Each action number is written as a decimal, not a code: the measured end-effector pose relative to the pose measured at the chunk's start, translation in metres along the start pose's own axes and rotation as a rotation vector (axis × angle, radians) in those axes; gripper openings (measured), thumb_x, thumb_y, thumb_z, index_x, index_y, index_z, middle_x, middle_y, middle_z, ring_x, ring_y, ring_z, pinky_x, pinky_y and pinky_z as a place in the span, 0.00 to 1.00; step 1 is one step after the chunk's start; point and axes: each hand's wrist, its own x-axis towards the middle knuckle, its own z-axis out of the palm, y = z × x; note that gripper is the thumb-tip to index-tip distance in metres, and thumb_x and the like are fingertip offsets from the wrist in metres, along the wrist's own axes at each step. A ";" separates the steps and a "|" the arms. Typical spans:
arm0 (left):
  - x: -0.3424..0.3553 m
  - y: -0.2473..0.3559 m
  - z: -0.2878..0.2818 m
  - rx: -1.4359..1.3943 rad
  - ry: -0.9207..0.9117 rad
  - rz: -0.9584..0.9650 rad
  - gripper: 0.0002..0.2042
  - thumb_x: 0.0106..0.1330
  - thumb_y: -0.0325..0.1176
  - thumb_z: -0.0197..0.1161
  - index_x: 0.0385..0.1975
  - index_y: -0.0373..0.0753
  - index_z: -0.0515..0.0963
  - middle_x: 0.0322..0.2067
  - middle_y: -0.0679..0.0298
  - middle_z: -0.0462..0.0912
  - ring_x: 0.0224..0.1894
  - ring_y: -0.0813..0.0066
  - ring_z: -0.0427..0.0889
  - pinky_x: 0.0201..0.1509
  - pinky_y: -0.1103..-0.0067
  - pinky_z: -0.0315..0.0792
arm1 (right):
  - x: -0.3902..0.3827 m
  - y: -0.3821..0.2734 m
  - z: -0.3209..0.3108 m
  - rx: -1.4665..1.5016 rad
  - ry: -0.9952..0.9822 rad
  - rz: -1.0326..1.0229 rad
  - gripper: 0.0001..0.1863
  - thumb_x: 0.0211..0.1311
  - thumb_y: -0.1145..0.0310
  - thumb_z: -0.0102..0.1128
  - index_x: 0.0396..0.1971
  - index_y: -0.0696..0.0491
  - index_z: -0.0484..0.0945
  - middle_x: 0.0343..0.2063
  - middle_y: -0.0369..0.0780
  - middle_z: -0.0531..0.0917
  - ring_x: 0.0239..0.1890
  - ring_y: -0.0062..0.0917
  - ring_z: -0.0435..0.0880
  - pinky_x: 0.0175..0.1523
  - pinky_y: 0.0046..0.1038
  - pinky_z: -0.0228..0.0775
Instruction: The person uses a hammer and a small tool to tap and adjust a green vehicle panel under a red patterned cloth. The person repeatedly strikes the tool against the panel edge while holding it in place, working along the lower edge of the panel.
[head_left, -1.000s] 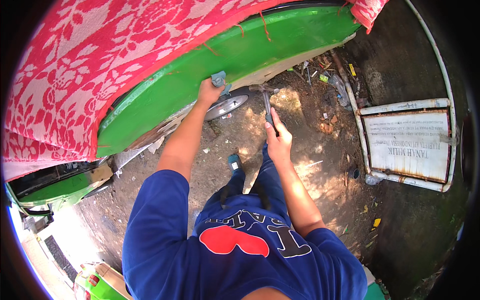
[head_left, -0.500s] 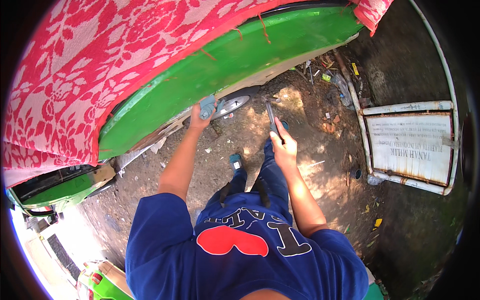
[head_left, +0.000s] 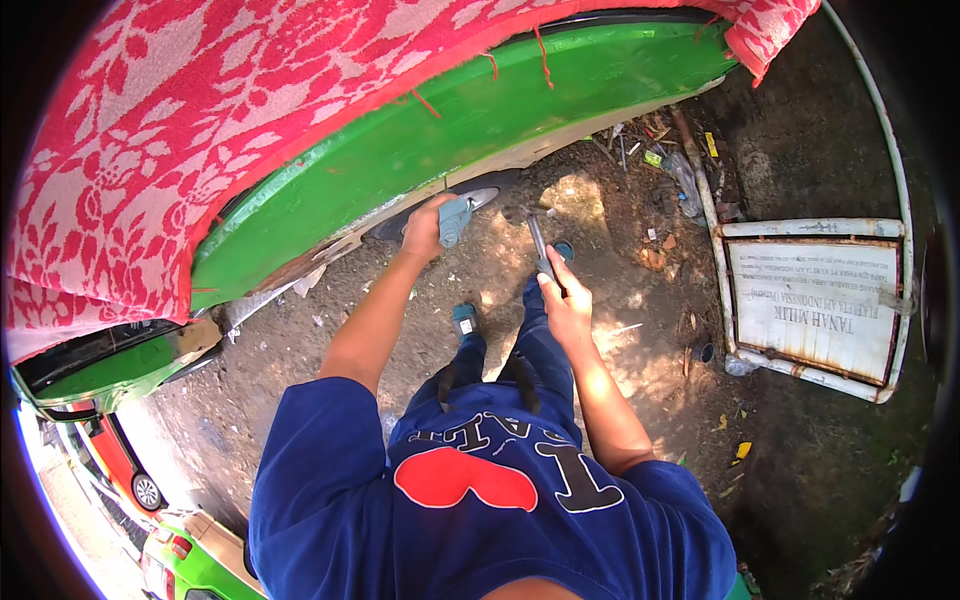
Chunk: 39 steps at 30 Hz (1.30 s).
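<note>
My left hand (head_left: pixel 423 232) is closed around a grey-blue chunky object (head_left: pixel 455 221), which may be a metal block or a tool head; its exact kind I cannot make out. It is held beside the lower edge of a green car body (head_left: pixel 380 165), close to a wheel (head_left: pixel 485 197). A hammer (head_left: pixel 538 240) is gripped by its handle in my right hand (head_left: pixel 568 310), with its head pointing away from me over the dirt ground. The hammer is apart from the car.
A red and pale floral cloth (head_left: pixel 190 130) drapes over the car. To the right stands a white metal frame with a sign panel (head_left: pixel 815 300). Litter (head_left: pixel 690 190) and leaves lie near it. Other cars, one green (head_left: pixel 195 560), one red (head_left: pixel 115 460), show at lower left.
My left hand has moved right and slightly down with the grey-blue object and has turned over it. The hammer's head has shifted slightly left and down. The view has shifted slightly.
</note>
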 end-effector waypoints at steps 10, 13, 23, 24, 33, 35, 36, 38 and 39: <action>0.003 0.044 0.000 0.332 -0.004 0.172 0.20 0.54 0.19 0.68 0.49 0.40 0.80 0.46 0.57 0.85 0.47 0.62 0.85 0.53 0.76 0.76 | -0.004 0.013 -0.012 0.058 0.030 0.000 0.24 0.68 0.74 0.62 0.63 0.59 0.74 0.56 0.44 0.83 0.54 0.18 0.79 0.60 0.22 0.69; 0.001 0.040 0.001 0.347 0.003 0.151 0.20 0.54 0.19 0.68 0.48 0.40 0.81 0.46 0.57 0.85 0.47 0.61 0.85 0.53 0.77 0.76 | -0.003 0.009 -0.013 0.062 0.015 0.015 0.24 0.68 0.73 0.62 0.63 0.58 0.74 0.54 0.42 0.84 0.52 0.17 0.79 0.58 0.21 0.69; 0.013 0.038 -0.007 0.286 -0.016 0.275 0.22 0.49 0.22 0.71 0.47 0.42 0.81 0.47 0.59 0.84 0.48 0.54 0.83 0.52 0.72 0.77 | 0.000 0.000 -0.014 0.003 -0.009 0.014 0.24 0.68 0.72 0.61 0.64 0.56 0.73 0.52 0.40 0.85 0.48 0.14 0.78 0.55 0.20 0.70; 0.014 0.036 -0.007 0.278 -0.017 0.264 0.22 0.49 0.21 0.71 0.47 0.42 0.81 0.47 0.59 0.84 0.48 0.54 0.83 0.52 0.71 0.77 | 0.000 -0.001 -0.013 0.001 -0.013 0.019 0.25 0.68 0.72 0.61 0.64 0.56 0.73 0.52 0.40 0.85 0.48 0.14 0.78 0.55 0.20 0.70; 0.028 0.041 -0.008 0.231 -0.002 0.210 0.14 0.55 0.27 0.69 0.43 0.40 0.82 0.40 0.54 0.85 0.45 0.53 0.84 0.48 0.71 0.77 | 0.006 0.003 -0.014 -0.055 -0.011 0.002 0.25 0.68 0.70 0.61 0.64 0.54 0.74 0.51 0.42 0.84 0.48 0.18 0.80 0.56 0.21 0.70; 0.037 0.043 -0.013 0.229 0.018 0.208 0.11 0.59 0.31 0.69 0.42 0.40 0.83 0.38 0.53 0.86 0.43 0.52 0.85 0.46 0.71 0.77 | 0.012 -0.005 -0.010 -0.093 -0.029 -0.022 0.25 0.68 0.70 0.61 0.64 0.54 0.74 0.48 0.43 0.85 0.46 0.20 0.81 0.55 0.23 0.71; 0.041 0.044 -0.015 0.220 0.032 0.186 0.11 0.59 0.33 0.69 0.42 0.40 0.83 0.38 0.53 0.86 0.42 0.52 0.85 0.46 0.70 0.77 | 0.015 -0.011 -0.008 -0.108 -0.041 -0.030 0.25 0.68 0.70 0.62 0.64 0.54 0.74 0.46 0.44 0.85 0.44 0.21 0.82 0.54 0.25 0.72; 0.047 0.051 -0.016 0.203 0.060 0.145 0.12 0.61 0.36 0.69 0.41 0.40 0.83 0.37 0.53 0.86 0.41 0.51 0.85 0.45 0.69 0.78 | 0.022 -0.033 -0.001 -0.144 -0.052 -0.127 0.25 0.67 0.70 0.62 0.64 0.53 0.74 0.40 0.43 0.84 0.38 0.23 0.80 0.48 0.26 0.72; 0.048 0.056 -0.016 0.236 0.068 0.165 0.12 0.60 0.36 0.70 0.42 0.40 0.83 0.37 0.52 0.86 0.40 0.51 0.85 0.44 0.68 0.78 | 0.026 -0.042 0.003 -0.172 -0.044 -0.226 0.25 0.67 0.71 0.62 0.64 0.53 0.74 0.37 0.42 0.83 0.34 0.23 0.79 0.44 0.26 0.72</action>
